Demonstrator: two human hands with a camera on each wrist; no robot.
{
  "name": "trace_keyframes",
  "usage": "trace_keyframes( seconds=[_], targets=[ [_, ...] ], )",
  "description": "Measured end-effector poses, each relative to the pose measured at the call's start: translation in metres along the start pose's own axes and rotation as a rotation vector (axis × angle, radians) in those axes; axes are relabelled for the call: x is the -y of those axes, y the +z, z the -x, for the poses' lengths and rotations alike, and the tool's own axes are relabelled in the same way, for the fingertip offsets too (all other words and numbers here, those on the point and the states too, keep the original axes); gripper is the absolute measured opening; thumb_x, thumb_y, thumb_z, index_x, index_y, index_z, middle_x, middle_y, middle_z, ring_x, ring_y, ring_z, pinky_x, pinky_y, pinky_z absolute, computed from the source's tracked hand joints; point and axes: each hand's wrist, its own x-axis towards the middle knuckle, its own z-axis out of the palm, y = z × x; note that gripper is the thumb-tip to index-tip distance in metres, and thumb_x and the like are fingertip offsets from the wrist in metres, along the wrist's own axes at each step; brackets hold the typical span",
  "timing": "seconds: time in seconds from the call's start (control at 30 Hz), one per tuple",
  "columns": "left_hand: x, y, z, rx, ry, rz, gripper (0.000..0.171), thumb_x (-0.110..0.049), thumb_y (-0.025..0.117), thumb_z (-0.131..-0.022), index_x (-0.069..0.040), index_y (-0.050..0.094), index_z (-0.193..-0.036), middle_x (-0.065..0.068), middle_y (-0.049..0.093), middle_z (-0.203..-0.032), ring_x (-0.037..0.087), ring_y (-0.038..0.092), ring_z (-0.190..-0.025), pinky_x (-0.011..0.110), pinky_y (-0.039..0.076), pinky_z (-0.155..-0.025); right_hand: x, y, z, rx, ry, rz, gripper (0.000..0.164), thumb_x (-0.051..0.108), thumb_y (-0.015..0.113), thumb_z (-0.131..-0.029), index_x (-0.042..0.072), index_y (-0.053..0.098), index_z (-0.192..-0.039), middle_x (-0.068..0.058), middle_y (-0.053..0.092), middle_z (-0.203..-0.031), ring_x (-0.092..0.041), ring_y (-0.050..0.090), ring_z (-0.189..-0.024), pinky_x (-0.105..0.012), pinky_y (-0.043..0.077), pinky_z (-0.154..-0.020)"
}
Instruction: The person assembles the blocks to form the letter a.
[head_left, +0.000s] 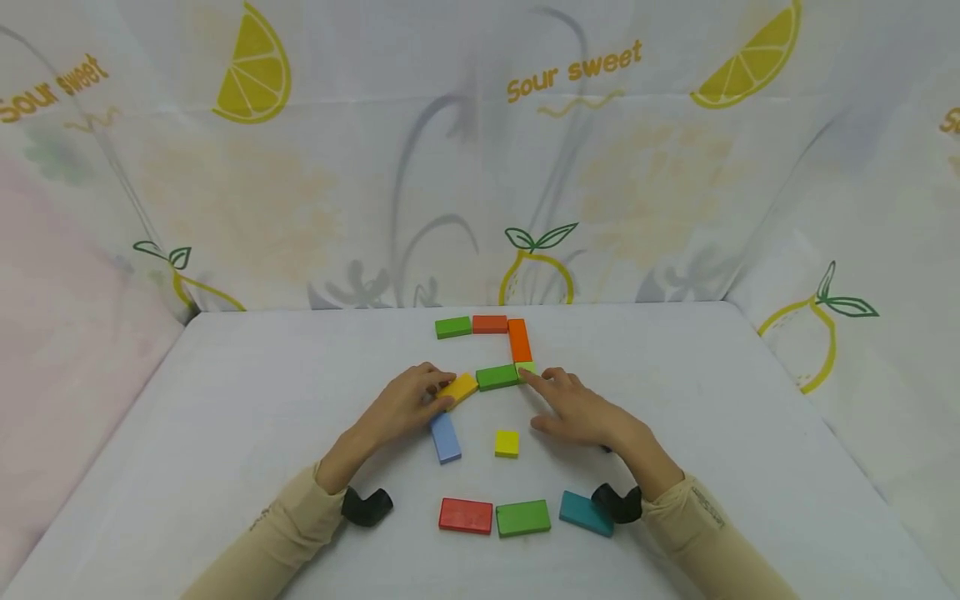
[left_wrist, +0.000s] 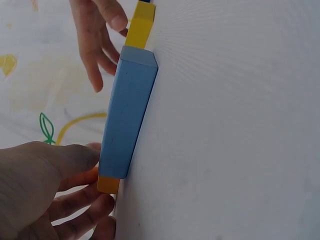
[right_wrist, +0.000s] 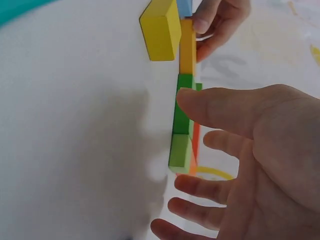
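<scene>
Lemon-printed cloth point(head_left: 480, 167) hangs behind a white-covered table point(head_left: 247, 400), with the wording "Sour sweet" in its upper part. Two arms in beige sleeves point(head_left: 296, 521) reach forward from the near corners and angle inward, a black wrist piece point(head_left: 367, 507) showing beside each cuff. The left hand point(head_left: 405, 402) pinches the amber block point(head_left: 459, 389), its thumb on the near side and its other fingers bent over the far side; the block lies slantwise on the table, between the blue block point(head_left: 446, 439) and the dark green block point(head_left: 497, 377). The right hand point(head_left: 581, 412) holds nothing: its fingers are spread and fairly straight, the thumb wide of them, and the index finger extends to the light green block point(right_wrist: 179, 152) at the dark green one's other end; whether the fingertip touches it cannot be told. From that corner the orange block point(head_left: 519, 340) runs away toward the back, where the red-orange block point(head_left: 490, 324) and a mid-green block point(head_left: 453, 327) continue leftward. Between the forearms sits the yellow block point(head_left: 507, 444), and nearer lie the red block point(head_left: 466, 516), a grass-green block point(head_left: 523, 518) and the tilted teal block point(head_left: 583, 512).
</scene>
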Motion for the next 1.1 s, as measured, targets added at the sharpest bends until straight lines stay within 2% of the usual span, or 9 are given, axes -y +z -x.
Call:
trace_keyframes(
  seconds=[0.17,0.47,0.6,0.77,0.93,1.1],
  targets=[
    [0.001,-0.002,0.000,0.008,0.009,0.002,0.038,-0.022,0.068,-0.087,-0.006,0.063,-0.121,0.004,0.064,-0.106,0.016,0.059,-0.092,0.032,0.050,-0.080,0.002,0.004,-0.005,0.040,0.022,0.009,0.063,0.028,0.058,-0.093,0.019,0.030,-0.149,-0.014,0.034,-0.142,-0.035,0.037,-0.128,-0.053,0.041,-0.100],
    [0.003,-0.006,0.001,0.019,0.017,-0.016,0.036,-0.022,0.066,-0.089,-0.008,0.064,-0.121,0.004,0.065,-0.109,0.016,0.059,-0.091,0.030,0.049,-0.077,0.003,0.002,-0.006,0.043,0.012,0.018,0.062,0.028,0.058,-0.092,0.020,0.031,-0.148,-0.012,0.034,-0.143,-0.033,0.039,-0.127,-0.052,0.040,-0.100],
    [0.005,-0.007,0.001,0.031,0.036,-0.012,0.037,-0.024,0.065,-0.090,-0.008,0.062,-0.123,0.004,0.064,-0.109,0.016,0.059,-0.092,0.028,0.049,-0.075,-0.004,-0.007,-0.009,0.044,0.008,-0.026,0.063,0.027,0.057,-0.093,0.018,0.028,-0.149,-0.015,0.032,-0.144,-0.033,0.040,-0.126,-0.052,0.040,-0.101],
    [0.013,-0.016,-0.005,0.026,0.051,0.007,0.036,-0.022,0.064,-0.091,-0.010,0.061,-0.124,0.003,0.063,-0.109,0.018,0.059,-0.096,0.031,0.050,-0.079,-0.018,-0.014,-0.021,0.047,-0.013,-0.069,0.066,0.027,0.055,-0.095,0.013,0.023,-0.150,-0.022,0.024,-0.150,-0.041,0.032,-0.134,-0.057,0.032,-0.107],
    [0.019,-0.028,-0.023,0.030,0.081,0.055,0.032,-0.020,0.061,-0.092,-0.009,0.062,-0.122,0.007,0.062,-0.111,0.022,0.058,-0.101,0.038,0.050,-0.084,-0.027,-0.016,-0.032,0.066,-0.031,-0.108,0.071,0.027,0.053,-0.096,0.004,0.015,-0.151,-0.021,0.015,-0.156,-0.040,0.018,-0.143,-0.056,0.020,-0.114],
    [0.022,-0.036,-0.061,0.052,0.143,0.025,0.028,-0.019,0.059,-0.093,-0.005,0.064,-0.118,0.010,0.062,-0.109,0.025,0.058,-0.100,0.042,0.049,-0.087,-0.030,-0.015,-0.038,0.083,-0.038,-0.119,0.073,0.028,0.051,-0.097,0.003,0.009,-0.151,-0.017,0.009,-0.159,-0.035,0.010,-0.146,-0.051,0.015,-0.117]
  ],
)
